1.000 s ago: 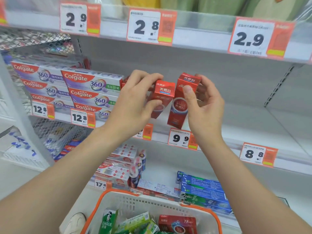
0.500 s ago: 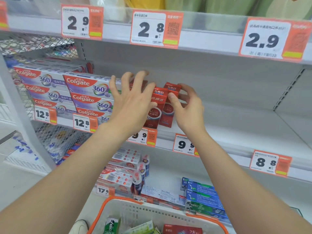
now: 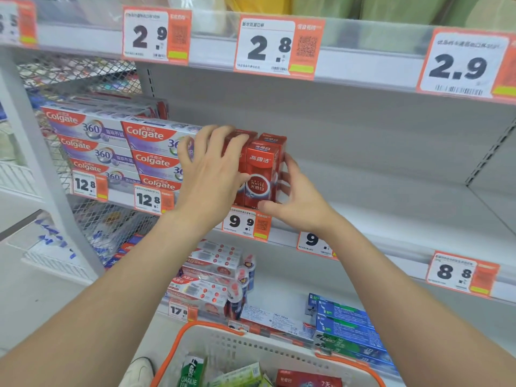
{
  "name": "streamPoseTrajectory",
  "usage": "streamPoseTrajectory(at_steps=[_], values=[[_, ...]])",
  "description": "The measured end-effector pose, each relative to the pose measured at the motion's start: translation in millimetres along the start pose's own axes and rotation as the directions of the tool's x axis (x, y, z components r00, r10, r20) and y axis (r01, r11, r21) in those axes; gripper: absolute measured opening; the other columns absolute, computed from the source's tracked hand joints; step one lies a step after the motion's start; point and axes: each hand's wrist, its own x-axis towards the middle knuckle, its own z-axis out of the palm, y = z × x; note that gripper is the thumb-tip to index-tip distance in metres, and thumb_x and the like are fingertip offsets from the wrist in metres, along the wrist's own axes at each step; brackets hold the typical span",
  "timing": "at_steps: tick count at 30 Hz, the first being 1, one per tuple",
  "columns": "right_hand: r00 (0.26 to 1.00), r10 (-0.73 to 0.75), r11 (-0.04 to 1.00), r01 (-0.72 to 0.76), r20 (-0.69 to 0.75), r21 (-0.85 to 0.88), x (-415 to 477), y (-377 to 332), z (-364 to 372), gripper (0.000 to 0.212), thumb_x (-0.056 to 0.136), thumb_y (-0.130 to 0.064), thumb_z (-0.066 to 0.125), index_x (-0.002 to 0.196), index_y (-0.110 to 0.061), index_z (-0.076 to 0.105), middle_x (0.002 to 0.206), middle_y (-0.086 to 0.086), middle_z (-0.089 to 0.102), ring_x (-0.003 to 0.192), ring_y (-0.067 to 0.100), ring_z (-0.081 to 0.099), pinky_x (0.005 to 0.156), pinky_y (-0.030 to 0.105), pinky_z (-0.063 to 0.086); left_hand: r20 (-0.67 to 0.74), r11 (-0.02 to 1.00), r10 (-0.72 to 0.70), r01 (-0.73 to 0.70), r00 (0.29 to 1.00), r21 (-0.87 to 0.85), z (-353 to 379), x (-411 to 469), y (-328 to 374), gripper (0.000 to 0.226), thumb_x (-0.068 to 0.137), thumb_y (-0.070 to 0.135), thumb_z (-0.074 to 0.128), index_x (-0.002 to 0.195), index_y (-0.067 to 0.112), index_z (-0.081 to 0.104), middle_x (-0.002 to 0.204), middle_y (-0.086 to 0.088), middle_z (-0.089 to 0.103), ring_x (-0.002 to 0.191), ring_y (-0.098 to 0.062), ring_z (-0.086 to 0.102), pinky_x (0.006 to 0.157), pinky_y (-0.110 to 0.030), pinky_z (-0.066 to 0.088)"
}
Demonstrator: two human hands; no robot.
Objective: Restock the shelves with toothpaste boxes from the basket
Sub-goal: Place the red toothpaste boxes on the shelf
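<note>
Several red toothpaste boxes [image 3: 261, 174] stand upright and close together on the middle shelf [image 3: 391, 216], above a 9.9 price tag [image 3: 245, 223]. My left hand [image 3: 209, 177] lies over the left boxes, its fingers curled across their tops. My right hand [image 3: 298, 202] cups the right side of the front box, thumb at its lower front edge. Below, the white basket with an orange rim [image 3: 195, 331] holds green boxes [image 3: 192, 371] and one red toothpaste box [image 3: 307, 379].
Stacked Colgate 360 boxes [image 3: 150, 160] touch the red group's left side. To the right, the middle shelf is bare. The lower shelf carries red-and-white packs [image 3: 212, 277] and blue boxes [image 3: 343, 322]. A wire mesh divider [image 3: 83, 76] bounds the left.
Both hands brought the two tilted red boxes down and back onto the shelf. The boxes now stand upright against the others, with my hands pressed on either side of the group.
</note>
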Motion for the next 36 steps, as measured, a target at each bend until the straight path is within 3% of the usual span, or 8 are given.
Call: streamPoseTrajectory(at_steps=[9,13,17,21,24,27,31,36], values=[[0.997,0.004,0.987,0.010,0.082,-0.162,5.2,2.2,4.6,0.081,0.086,-0.040,0.076,0.152,-0.036,0.030,0.141,-0.012,0.063,0.129,0.011,0.062,0.111,0.045,0.050,-0.023,1.000,-0.024,0.024,0.999,-0.015,0.8,-2.9,0.6,0.072,0.085,0.032,0.083,0.148,0.023,0.050,0.157,-0.009,0.042,0.146,-0.036,0.032,0.116,-0.061,0.025],[0.999,-0.002,0.927,-0.018,-0.053,-0.375,-3.8,-3.6,7.0,0.045,0.092,-0.039,0.077,0.132,-0.025,0.062,0.122,-0.008,0.074,0.109,0.021,0.070,0.101,0.038,0.052,-0.101,0.996,-0.044,0.036,0.994,-0.085,-2.1,-15.6,10.9,0.059,0.085,0.027,0.081,0.139,0.025,0.057,0.155,-0.007,0.042,0.138,-0.037,0.034,0.108,-0.054,0.031],[0.994,-0.068,0.848,0.012,-0.086,-0.529,-27.1,-9.9,10.4,0.023,0.094,-0.041,0.076,0.097,-0.022,0.062,0.104,0.007,0.076,0.098,0.034,0.067,0.073,0.035,0.040,-0.191,0.981,0.015,-0.051,0.981,-0.187,-7.3,-33.0,25.3,0.027,0.081,0.004,0.072,0.102,0.019,0.063,0.111,-0.005,0.056,0.105,-0.032,0.047,0.084,-0.048,0.043],[0.944,-0.241,0.804,0.064,-0.226,-0.591,-69.6,-16.6,-0.5,0.026,0.098,-0.036,0.066,0.113,-0.015,0.073,0.099,0.005,0.078,0.092,0.028,0.074,0.083,0.040,0.056,0.222,0.905,0.025,0.073,0.975,-0.419,-8.0,-58.9,41.4,0.020,0.082,0.010,0.069,0.089,0.026,0.061,0.082,0.010,0.059,0.082,-0.019,0.057,0.072,-0.042,0.050],[0.976,-0.197,0.813,0.109,-0.094,-0.572,-115.3,-24.0,-17.8,0.021,0.094,-0.025,0.062,0.106,-0.021,0.078,0.086,-0.007,0.078,0.073,0.011,0.072,0.084,0.035,0.058,0.693,0.912,0.245,0.081,0.678,-0.401,0.9,-89.4,58.1,0.010,0.088,0.028,0.070,0.096,0.029,0.066,0.084,0.011,0.067,0.083,-0.010,0.061,0.077,-0.033,0.053],[0.921,0.175,0.721,0.121,0.348,-0.683,-154.5,-22.4,-28.6,0.029,0.101,-0.031,0.058,0.124,-0.019,0.072,0.099,-0.001,0.079,0.092,0.016,0.067,0.090,0.033,0.052,0.864,0.915,0.381,-0.001,0.329,-0.403,22.8,-129.0,85.7,0.019,0.096,0.037,0.066,0.113,0.028,0.067,0.102,0.005,0.068,0.089,-0.011,0.055,0.088,-0.034,0.050],[0.684,0.499,0.610,0.158,0.532,-0.776,-189.7,12.7,-26.8,0.029,0.103,-0.038,0.054,0.117,-0.018,0.069,0.107,0.008,0.070,0.103,0.032,0.065,0.088,0.040,0.055,0.891,0.908,0.418,-0.095,0.176,-0.407,72.4,-194.6,135.0,0.023,0.100,0.026,0.055,0.119,0.021,0.066,0.118,-0.006,0.066,0.110,-0.027,0.064,0.095,-0.042,0.054],[0.661,0.569,0.559,0.125,0.489,-0.820,-202.9,49.7,-38.9,0.024,0.102,-0.023,0.048,0.111,-0.008,0.064,0.087,0.005,0.053,0.083,0.029,0.059,0.064,0.034,0.039,0.877,0.877,0.464,-0.209,0.127,-0.433,118.1,-263.2,191.6,0.033,0.096,0.003,0.056,0.128,0.010,0.057,0.132,-0.013,0.057,0.122,-0.035,0.057,0.096,-0.047,0.051]])
